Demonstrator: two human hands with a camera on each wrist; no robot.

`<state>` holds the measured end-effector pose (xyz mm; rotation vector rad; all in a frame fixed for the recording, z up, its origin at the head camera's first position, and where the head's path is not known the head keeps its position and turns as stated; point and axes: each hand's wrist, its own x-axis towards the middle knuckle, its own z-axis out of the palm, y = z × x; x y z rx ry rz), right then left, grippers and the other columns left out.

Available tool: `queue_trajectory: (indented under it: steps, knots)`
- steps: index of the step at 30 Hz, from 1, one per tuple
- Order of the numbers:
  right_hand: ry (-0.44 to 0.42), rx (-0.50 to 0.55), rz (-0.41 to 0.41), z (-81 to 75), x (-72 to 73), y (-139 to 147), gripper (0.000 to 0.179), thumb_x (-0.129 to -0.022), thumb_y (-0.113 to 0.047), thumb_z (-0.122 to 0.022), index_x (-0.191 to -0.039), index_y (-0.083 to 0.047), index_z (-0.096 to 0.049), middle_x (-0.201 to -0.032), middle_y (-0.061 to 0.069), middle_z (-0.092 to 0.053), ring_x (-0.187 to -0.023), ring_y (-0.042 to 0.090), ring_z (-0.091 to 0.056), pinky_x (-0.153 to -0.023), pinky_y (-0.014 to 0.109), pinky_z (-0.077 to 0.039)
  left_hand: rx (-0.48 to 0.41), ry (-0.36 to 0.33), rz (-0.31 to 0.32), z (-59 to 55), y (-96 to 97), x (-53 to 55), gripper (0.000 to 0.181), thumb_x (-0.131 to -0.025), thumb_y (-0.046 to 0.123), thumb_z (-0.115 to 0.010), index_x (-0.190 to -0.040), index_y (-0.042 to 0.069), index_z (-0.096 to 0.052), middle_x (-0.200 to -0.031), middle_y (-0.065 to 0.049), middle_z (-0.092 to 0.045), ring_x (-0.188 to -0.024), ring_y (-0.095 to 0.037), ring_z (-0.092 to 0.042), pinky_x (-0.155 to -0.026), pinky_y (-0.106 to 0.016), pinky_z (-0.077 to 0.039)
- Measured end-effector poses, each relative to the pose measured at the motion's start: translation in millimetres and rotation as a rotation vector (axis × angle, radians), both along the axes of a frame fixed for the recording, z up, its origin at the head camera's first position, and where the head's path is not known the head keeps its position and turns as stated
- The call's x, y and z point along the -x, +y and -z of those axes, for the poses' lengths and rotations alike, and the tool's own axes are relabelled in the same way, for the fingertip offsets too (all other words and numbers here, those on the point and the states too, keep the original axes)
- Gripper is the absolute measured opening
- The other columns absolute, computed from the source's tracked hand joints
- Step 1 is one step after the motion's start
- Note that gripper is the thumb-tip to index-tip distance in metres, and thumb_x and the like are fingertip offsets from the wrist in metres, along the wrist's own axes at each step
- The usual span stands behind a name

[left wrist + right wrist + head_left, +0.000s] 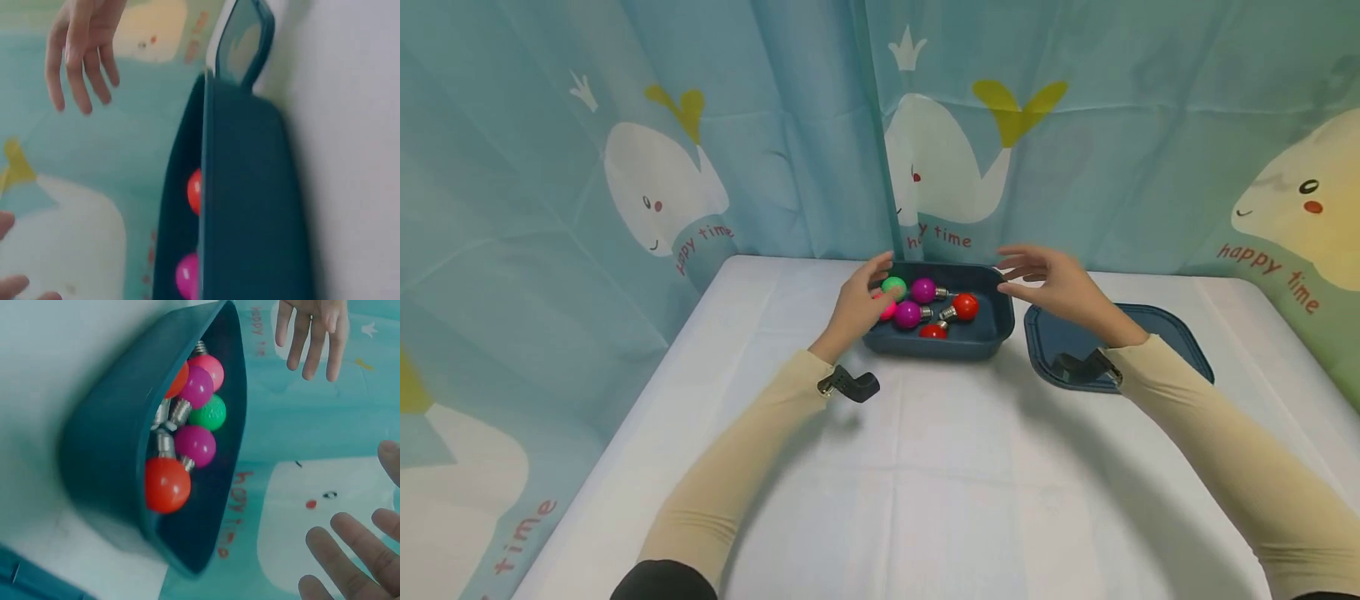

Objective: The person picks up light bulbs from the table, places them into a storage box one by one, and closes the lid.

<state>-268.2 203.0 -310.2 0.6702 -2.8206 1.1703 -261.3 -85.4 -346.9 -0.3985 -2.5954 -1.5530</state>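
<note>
A dark blue plastic box (942, 348) stands at the back of the table with several coloured light bulbs inside. Purple bulbs (923, 290), a green bulb (894, 287), a pink bulb (213, 370) and red bulbs (965, 306) lie loose with their metal screw bases. Over the box's left end hovers my left hand (859, 298), its fingers relaxed and holding nothing. My right hand (1054, 285) is raised near the box's right end, fingers loosely extended. The right wrist view shows both hands above the rim, apart from the box.
To the right of the box a dark blue lid (1157, 329) lies flat, partly covered by the right forearm. A white cloth covers the table (880, 475). Behind it hangs a blue-green curtain (805, 167) printed with whales.
</note>
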Motion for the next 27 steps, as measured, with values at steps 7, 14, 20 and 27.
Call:
queue_trajectory:
  steps: [7,14,20,27]
  knots:
    - [0.007,-0.039,0.054,-3.2,-10.6,29.9,0.056,-0.088,-0.026,-0.066,-0.139,-0.016,-0.045,-0.127,0.015,-0.059,-0.113,0.031,-0.059,-0.094,0.050,-0.048,0.099,0.055,0.052,-4.6,37.3,-10.4,0.063,-0.091,0.019,-0.061,-0.146,0.009,-0.033,-0.146,-0.012,-0.042,-0.132,-0.027,-0.043,-0.107,-0.039,-0.042]
    - [0.022,-0.069,0.087,-3.2,-22.0,58.8,0.056,-0.089,-0.028,-0.063,-0.140,-0.015,-0.044,-0.129,0.018,-0.058,-0.114,0.034,-0.056,-0.095,0.052,-0.045,0.176,0.067,0.082,-3.4,74.6,-20.1,0.060,-0.092,0.023,-0.059,-0.146,0.013,-0.034,-0.146,-0.008,-0.043,-0.131,-0.023,-0.045,-0.108,-0.038,-0.041]
    - [0.038,-0.096,0.129,-1.1,-29.5,85.6,0.057,-0.089,-0.027,-0.064,-0.140,-0.014,-0.043,-0.129,0.020,-0.057,-0.104,0.004,-0.058,-0.094,0.044,-0.045,0.216,0.047,0.095,1.5,108.4,-28.6,0.061,-0.092,0.024,-0.058,-0.147,0.016,-0.032,-0.148,-0.008,-0.040,-0.136,-0.024,-0.039,-0.110,-0.040,-0.039]
    - [0.024,-0.140,0.164,7.0,-31.9,119.2,0.058,-0.089,-0.027,-0.064,-0.140,-0.011,-0.043,-0.130,0.024,-0.055,-0.087,-0.029,-0.035,-0.090,0.045,-0.046,0.241,0.040,0.131,11.5,143.5,-33.8,0.063,-0.093,0.025,-0.057,-0.149,0.016,-0.028,-0.150,-0.006,-0.036,-0.138,-0.020,-0.037,-0.112,-0.035,-0.036]
